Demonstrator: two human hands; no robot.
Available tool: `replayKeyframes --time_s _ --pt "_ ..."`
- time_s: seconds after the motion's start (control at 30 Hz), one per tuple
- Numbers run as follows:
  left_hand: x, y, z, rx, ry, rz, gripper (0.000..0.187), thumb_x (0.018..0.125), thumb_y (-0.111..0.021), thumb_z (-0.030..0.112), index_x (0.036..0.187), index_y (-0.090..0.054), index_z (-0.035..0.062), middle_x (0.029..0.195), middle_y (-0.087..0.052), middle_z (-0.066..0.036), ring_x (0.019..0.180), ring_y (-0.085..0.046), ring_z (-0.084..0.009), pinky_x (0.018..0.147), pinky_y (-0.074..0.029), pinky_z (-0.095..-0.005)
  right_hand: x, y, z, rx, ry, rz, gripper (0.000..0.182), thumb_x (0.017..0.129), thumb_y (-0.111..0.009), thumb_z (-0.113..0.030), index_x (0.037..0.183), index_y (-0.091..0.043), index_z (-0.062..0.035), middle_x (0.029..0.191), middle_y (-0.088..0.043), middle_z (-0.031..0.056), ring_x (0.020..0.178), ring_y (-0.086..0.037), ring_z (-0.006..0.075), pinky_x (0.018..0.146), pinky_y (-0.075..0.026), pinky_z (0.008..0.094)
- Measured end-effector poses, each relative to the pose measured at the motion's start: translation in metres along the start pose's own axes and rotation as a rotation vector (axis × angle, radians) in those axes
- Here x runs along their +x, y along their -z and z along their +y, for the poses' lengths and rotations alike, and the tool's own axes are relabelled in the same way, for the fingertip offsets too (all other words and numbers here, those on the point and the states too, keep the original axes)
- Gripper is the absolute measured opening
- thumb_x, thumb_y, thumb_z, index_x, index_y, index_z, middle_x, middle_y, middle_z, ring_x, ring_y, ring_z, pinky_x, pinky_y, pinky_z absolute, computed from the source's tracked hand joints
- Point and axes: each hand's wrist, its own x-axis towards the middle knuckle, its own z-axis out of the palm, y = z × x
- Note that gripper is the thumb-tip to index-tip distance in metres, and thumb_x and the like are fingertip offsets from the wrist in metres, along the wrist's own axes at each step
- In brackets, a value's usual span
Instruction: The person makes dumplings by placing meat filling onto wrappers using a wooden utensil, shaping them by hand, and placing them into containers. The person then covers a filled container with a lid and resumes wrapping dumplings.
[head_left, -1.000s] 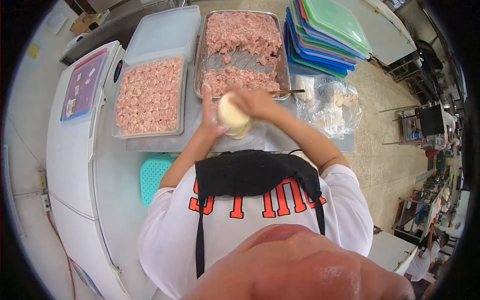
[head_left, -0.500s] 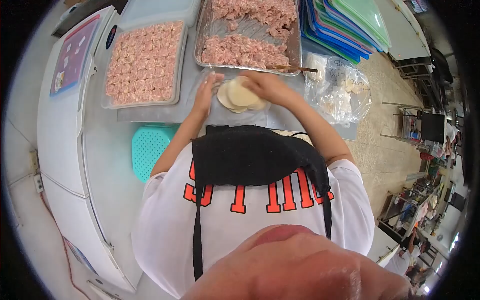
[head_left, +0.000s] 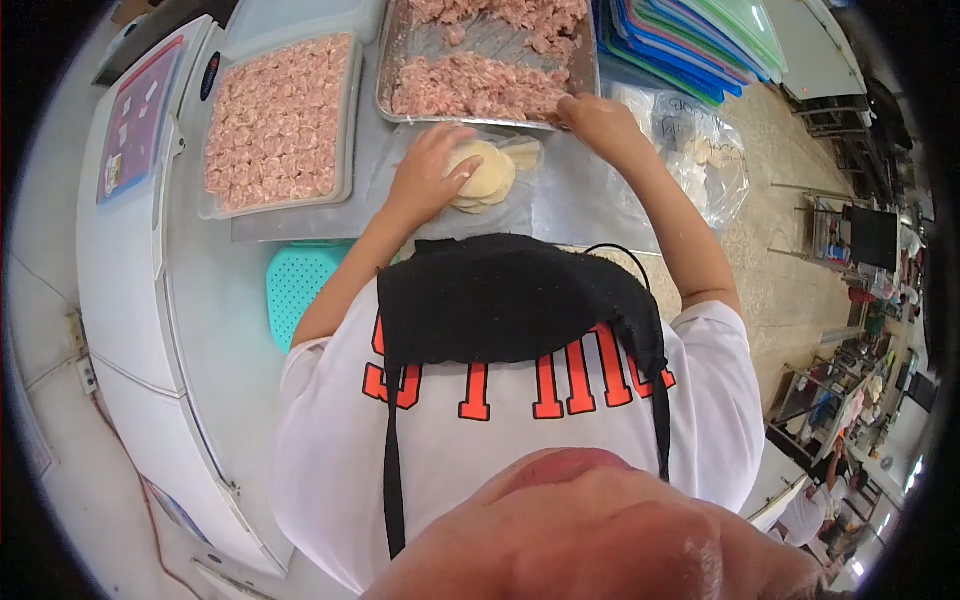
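My left hand (head_left: 425, 178) curves around the left side of a stack of round, pale dumpling wrappers (head_left: 488, 180). Its thumb lies over the top wrapper, and its fingers reach behind. At the near right corner of a metal tray (head_left: 470, 120), my right hand (head_left: 605, 128) has its fingers closed where a brown flat stick lay; the hand hides most of that stick. Ground meat (head_left: 480, 88) fills part of the tray. Under the wrappers lies a clear plastic sheet (head_left: 390, 185).
Left of the tray stands a plastic container (head_left: 350, 165) packed with rows of filled dumplings (head_left: 275, 120). Several coloured plastic lids (head_left: 690, 45) are piled at the back right, near a clear bag (head_left: 715, 165). A turquoise perforated stool (head_left: 300, 285) is below the table edge.
My right hand has left the wrappers and moved right and up to the stick at the tray corner. My left hand has shifted right onto the wrappers.
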Motion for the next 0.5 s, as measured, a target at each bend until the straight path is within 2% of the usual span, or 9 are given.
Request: replayKeyframes --time_s 0.03,0.07,0.13,0.17,0.23,0.27,0.33,0.47,0.5 --pt "0.007 -0.003 0.004 -0.087 -0.056 -0.033 0.032 0.083 -0.063 0.027 0.105 -0.062 0.0032 0.109 -0.061 -0.014 0.108 -0.055 -0.0348 0.093 -0.043 -0.0422 -0.001 0.006 -0.005 -0.029 0.027 0.008 0.014 0.081 -0.053 -0.014 0.084 -0.065 -0.0058 0.078 -0.066 0.0159 0.075 -0.067 0.0335 0.064 -0.052 0.0456" --pt "0.012 -0.013 0.003 -0.086 -0.056 -0.038 0.032 0.083 -0.063 0.027 0.105 -0.062 0.0032 0.109 -0.061 -0.014 0.108 -0.055 -0.0348 0.093 -0.043 -0.0422 -0.003 0.007 -0.003 -0.026 0.023 0.007 0.014 0.081 -0.053 -0.014 0.084 -0.065 -0.0058 0.078 -0.066 0.0159 0.075 -0.067 0.0335 0.064 -0.052 0.0456" --pt "0.023 -0.039 0.004 0.053 -0.299 -0.143 0.024 0.079 -0.064 0.020 0.095 -0.063 0.0027 0.099 -0.063 -0.012 0.097 -0.058 -0.0321 0.085 -0.046 -0.0409 -0.006 0.013 -0.002 -0.089 0.073 0.057 0.016 0.079 -0.054 -0.016 0.074 -0.066 -0.0059 0.074 -0.066 0.0147 0.073 -0.067 0.0314 0.060 -0.052 0.0447" --pt "0.029 -0.051 0.009 0.054 -0.301 -0.142 0.024 0.079 -0.064 0.020 0.095 -0.063 0.0027 0.099 -0.063 -0.012 0.097 -0.058 -0.0321 0.085 -0.046 -0.0409 -0.005 0.023 0.003 -0.091 0.073 0.059 0.016 0.079 -0.054 -0.016 0.074 -0.066 -0.0059 0.074 -0.066 0.0147 0.073 -0.067 0.0314 0.060 -0.052 0.0447" --pt "0.039 -0.070 0.020 0.357 -0.363 -0.273 0.013 0.075 -0.060 0.013 0.082 -0.065 0.0033 0.088 -0.065 -0.011 0.087 -0.060 -0.0282 0.075 -0.046 -0.0403 -0.003 0.054 0.011 -0.226 -0.001 -0.045 0.023 0.086 -0.054 -0.026 0.079 -0.066 -0.0082 0.078 -0.066 0.0135 0.077 -0.065 0.0320 0.065 -0.050 0.0442" --pt "0.043 -0.079 0.019 0.358 -0.366 -0.271 0.013 0.075 -0.060 0.013 0.082 -0.065 0.0033 0.088 -0.065 -0.011 0.087 -0.060 -0.0282 0.075 -0.046 -0.0403 -0.003 0.061 0.016 -0.228 -0.003 -0.042 0.023 0.086 -0.054 -0.026 0.079 -0.066 -0.0082 0.078 -0.066 0.0135 0.077 -0.065 0.0320 0.065 -0.050 0.0442" --pt "0.047 -0.098 0.012 0.621 -0.329 -0.326 0.014 0.076 -0.058 0.012 0.081 -0.066 0.0024 0.084 -0.065 -0.011 0.086 -0.061 -0.0278 0.072 -0.047 -0.0388 0.000 0.068 0.029 -0.242 0.030 0.090 0.022 0.085 -0.055 -0.025 0.076 -0.068 -0.0093 0.075 -0.066 0.0127 0.072 -0.066 0.0308 0.061 -0.050 0.0437" --pt "0.049 -0.112 -0.002 0.651 -0.280 -0.349 0.013 0.075 -0.059 0.015 0.083 -0.065 0.0073 0.088 -0.065 -0.010 0.089 -0.061 -0.0263 0.075 -0.048 -0.0385 -0.005 0.022 0.023 -0.217 0.188 0.135 0.017 0.076 -0.056 -0.017 0.069 -0.068 -0.0066 0.071 -0.067 0.0152 0.068 -0.067 0.0319 0.059 -0.053 0.0419" --pt "0.048 -0.108 -0.002 0.552 -0.317 -0.318 0.012 0.076 -0.057 0.015 0.080 -0.065 0.0071 0.083 -0.064 -0.010 0.085 -0.062 -0.0261 0.072 -0.048 -0.0393 -0.013 0.028 0.011 -0.151 0.172 0.115 0.017 0.076 -0.056 -0.016 0.069 -0.068 -0.0059 0.072 -0.067 0.0167 0.067 -0.067 0.0316 0.059 -0.053 0.0422"
